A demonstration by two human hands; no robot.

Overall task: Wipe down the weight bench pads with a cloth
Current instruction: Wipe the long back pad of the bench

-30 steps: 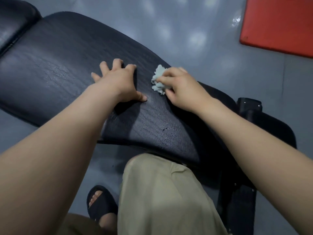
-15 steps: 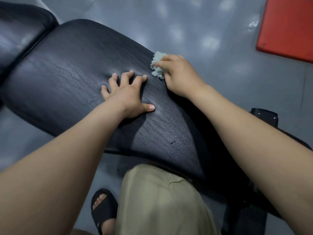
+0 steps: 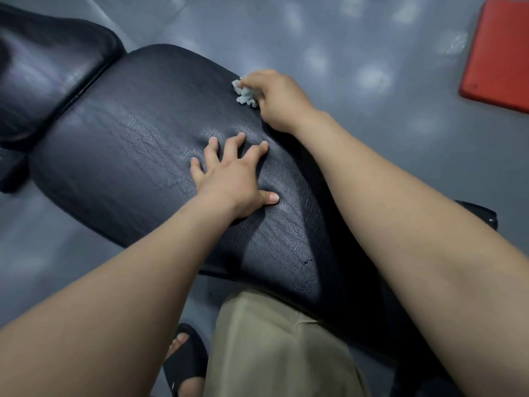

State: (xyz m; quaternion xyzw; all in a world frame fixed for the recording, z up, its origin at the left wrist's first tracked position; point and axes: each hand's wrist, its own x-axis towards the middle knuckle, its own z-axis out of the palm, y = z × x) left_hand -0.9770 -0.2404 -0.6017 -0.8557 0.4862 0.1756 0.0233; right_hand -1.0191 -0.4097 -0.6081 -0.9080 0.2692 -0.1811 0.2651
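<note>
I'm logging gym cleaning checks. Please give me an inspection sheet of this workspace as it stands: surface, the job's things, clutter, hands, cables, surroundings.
Surface: large black cracked-leather bench pad, creased; a second glossy black pad adjoins it at upper left.
Job's things: small crumpled pale-blue cloth, at the large pad's far edge.
Clutter: nothing seen.
Hands: right hand grips the cloth against the pad; left hand presses on the pad, fingers spread.
Cables: nothing seen.
Surroundings: grey glossy floor; flat red mat on it at upper right; beige trouser leg and black sandal below the pad.
</note>
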